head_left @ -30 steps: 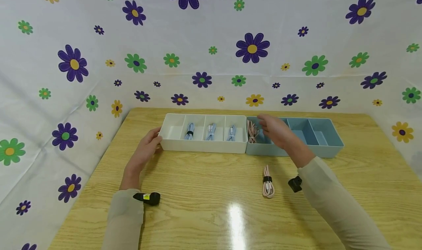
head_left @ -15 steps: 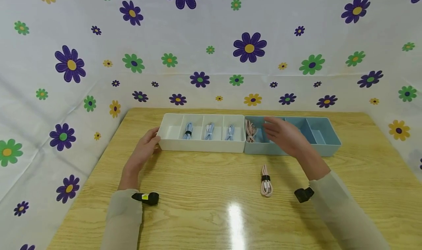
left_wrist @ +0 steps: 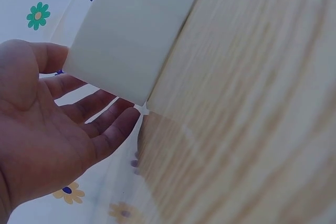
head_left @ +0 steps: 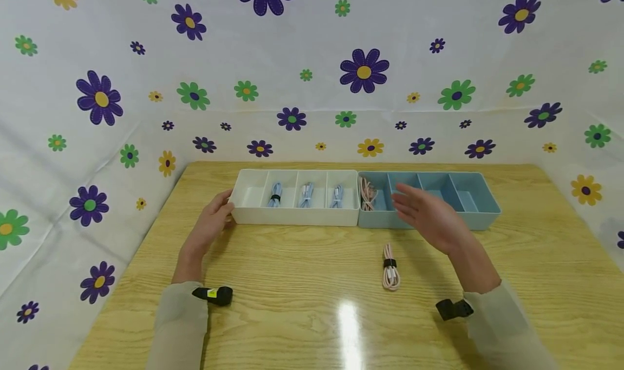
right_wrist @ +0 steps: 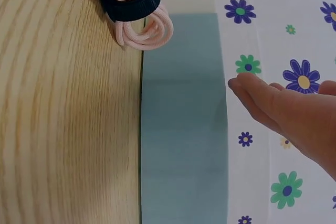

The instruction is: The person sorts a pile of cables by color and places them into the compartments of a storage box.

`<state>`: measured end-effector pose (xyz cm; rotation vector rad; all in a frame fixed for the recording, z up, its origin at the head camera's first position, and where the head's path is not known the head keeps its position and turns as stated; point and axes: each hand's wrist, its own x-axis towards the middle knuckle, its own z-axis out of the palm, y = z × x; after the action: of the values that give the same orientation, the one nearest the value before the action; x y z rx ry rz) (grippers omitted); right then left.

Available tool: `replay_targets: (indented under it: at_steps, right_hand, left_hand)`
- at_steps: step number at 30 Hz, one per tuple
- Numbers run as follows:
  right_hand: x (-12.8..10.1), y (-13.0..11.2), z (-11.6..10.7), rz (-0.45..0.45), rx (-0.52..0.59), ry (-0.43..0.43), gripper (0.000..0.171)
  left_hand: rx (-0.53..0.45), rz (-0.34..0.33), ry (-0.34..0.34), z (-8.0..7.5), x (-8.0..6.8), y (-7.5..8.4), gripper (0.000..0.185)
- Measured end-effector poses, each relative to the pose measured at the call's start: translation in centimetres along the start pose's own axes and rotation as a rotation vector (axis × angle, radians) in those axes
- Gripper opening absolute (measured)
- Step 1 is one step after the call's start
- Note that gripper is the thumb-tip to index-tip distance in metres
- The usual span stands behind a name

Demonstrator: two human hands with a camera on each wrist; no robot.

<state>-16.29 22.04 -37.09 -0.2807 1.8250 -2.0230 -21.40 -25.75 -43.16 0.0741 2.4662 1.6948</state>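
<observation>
At the left end of the white divided box [head_left: 292, 216] is my left hand [head_left: 209, 226]; its fingertips touch the end wall, as the left wrist view shows. My right hand [head_left: 434, 218] hovers with nearly straight fingers over the blue divided box [head_left: 439, 221], holding nothing. Pink cables [head_left: 368, 194] lie in the blue box's leftmost compartment. On the table in front of it lies a coiled pink cable [head_left: 390, 270] with a black strap, seen close in the right wrist view. Blue coiled cables [head_left: 305, 195] sit in three of the white box's compartments; its leftmost one holds none.
Both boxes stand end to end along the back of the wooden table [head_left: 292, 294]. Behind them hangs a white cloth [head_left: 273, 45] with a flower print. Small black cameras [head_left: 219, 296] are strapped to both wrists.
My right hand has drawn back rightward and toward me from the pink cables in the blue box. The left hand stays at the white box's end. The whole view has shifted slightly.
</observation>
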Motion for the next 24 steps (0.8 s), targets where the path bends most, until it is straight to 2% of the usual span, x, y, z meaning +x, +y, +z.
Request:
replay_targets:
  at_steps: [8,16,24]
  right_hand:
    - [-0.7,0.7,-0.6,-0.018,-0.059,-0.027,0.068]
    - [-1.0,0.7,-1.3,-0.022,-0.050,-0.035,0.066]
    - [-1.6,1.0,-2.0,-0.028,-0.051,-0.031,0.064]
  left_hand:
    - [0.002,-0.014,0.014,0.1,0.0,0.0,0.053]
    - [-0.004,-0.008,0.025,0.1,0.1,-0.3,0.052]
    - [0.011,-0.012,0.007,0.1,0.0,0.2,0.054]
